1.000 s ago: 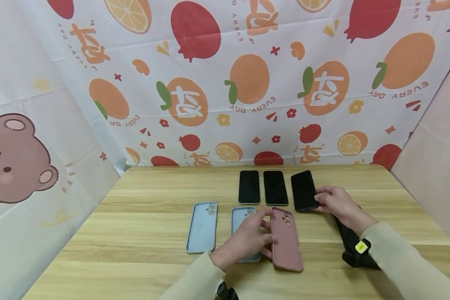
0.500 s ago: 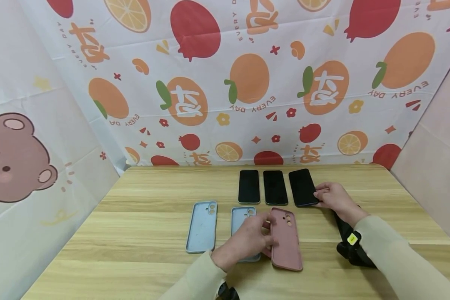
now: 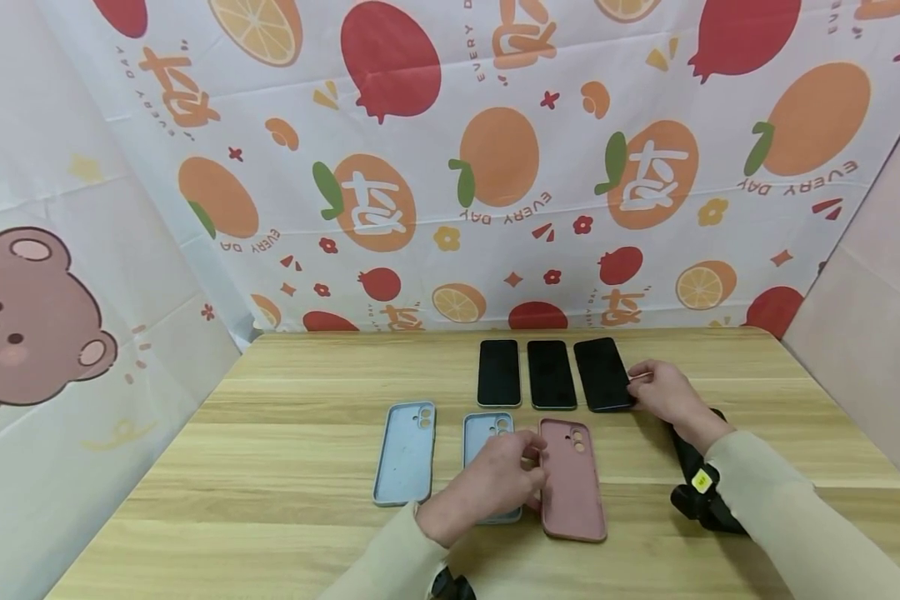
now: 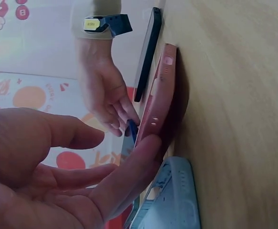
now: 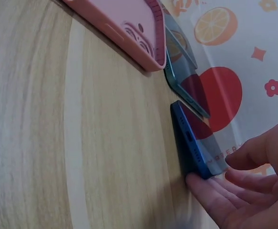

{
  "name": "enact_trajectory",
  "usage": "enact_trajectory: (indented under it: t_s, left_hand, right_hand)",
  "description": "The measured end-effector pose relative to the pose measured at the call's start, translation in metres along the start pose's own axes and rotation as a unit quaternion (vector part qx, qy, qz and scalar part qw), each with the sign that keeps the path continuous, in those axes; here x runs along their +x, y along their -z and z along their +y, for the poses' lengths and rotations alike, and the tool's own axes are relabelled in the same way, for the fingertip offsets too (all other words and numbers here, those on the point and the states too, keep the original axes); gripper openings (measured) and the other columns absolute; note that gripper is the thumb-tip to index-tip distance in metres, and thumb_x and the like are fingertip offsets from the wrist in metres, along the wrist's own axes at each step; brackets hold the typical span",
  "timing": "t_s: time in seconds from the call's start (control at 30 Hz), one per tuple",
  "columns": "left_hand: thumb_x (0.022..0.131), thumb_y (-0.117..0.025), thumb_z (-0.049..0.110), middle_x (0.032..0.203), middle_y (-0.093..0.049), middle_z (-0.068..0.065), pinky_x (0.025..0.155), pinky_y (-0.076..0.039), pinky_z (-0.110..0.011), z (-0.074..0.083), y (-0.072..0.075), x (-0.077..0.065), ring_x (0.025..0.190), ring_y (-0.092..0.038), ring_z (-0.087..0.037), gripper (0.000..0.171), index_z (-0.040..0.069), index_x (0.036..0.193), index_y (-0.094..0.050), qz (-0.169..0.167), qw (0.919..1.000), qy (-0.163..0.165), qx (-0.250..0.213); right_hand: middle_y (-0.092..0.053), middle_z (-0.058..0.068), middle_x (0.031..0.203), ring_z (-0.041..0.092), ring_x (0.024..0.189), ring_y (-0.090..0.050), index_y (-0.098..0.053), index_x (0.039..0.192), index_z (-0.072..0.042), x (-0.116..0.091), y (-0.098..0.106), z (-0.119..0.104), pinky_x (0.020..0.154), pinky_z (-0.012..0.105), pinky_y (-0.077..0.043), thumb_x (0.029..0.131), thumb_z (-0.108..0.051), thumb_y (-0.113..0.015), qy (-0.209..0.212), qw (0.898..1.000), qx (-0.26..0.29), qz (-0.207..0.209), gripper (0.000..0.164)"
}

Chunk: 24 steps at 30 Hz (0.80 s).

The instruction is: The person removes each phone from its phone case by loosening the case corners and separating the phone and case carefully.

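In the head view a pink phone case (image 3: 573,492) lies front-down on the table, its inside facing up. My left hand (image 3: 498,475) is at its left edge; in the left wrist view the fingertips (image 4: 148,145) touch the case's side, with the thumb apart. That hand partly hides a light blue phone case (image 3: 480,429). Behind, my right hand (image 3: 671,396) is at the right edge of a dark phone (image 3: 603,375) with a blue frame (image 5: 191,138). Its fingertips touch the phone's near corner, while the thumb looks lifted off.
Two more dark phones, one on the left (image 3: 498,373) and one in the middle (image 3: 551,375), lie along the back. Another light blue phone case (image 3: 405,454) rests farther left. A fruit-print cloth (image 3: 435,275) hangs behind the wooden table (image 3: 270,483).
The right phone has shifted left and turned, closer in line with the other two. My right hand moved slightly left with it. The pink case's left edge has come down a little under my left hand.
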<state>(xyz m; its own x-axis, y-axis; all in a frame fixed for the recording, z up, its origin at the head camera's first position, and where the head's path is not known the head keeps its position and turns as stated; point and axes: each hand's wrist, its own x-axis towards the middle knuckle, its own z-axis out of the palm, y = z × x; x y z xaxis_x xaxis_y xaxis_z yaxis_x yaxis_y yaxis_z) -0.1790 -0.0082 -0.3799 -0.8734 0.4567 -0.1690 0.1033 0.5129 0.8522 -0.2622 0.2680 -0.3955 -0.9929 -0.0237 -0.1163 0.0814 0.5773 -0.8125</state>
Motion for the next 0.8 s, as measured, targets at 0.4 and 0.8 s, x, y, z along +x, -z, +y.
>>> enact_trajectory:
  t_s: [0.4,0.8]
  left_hand:
    - [0.092,-0.063,0.007,0.125,-0.066,-0.015,0.082,-0.06,-0.03,0.004,0.001,-0.004,0.107,-0.068,-0.024,0.034,0.002,0.125,-0.061,0.027,0.9958,-0.033,0.081]
    - [0.091,-0.061,0.004,0.126,-0.066,-0.01,0.084,-0.057,-0.026,0.014,-0.008,0.002,0.109,-0.067,-0.02,0.035,0.007,0.127,-0.061,0.033,0.9954,-0.06,0.067]
  right_hand:
    - [-0.064,0.029,0.116,0.027,0.095,-0.067,-0.048,0.13,0.014,-0.011,0.009,-0.001,0.073,0.027,-0.053,0.097,-0.011,-0.047,0.033,0.998,-0.039,0.024,0.042]
    - [-0.064,0.027,0.115,0.036,0.102,-0.066,-0.054,0.126,0.009,-0.046,0.029,0.008,0.077,0.034,-0.06,0.101,-0.009,-0.048,0.107,0.99,-0.062,0.072,0.031]
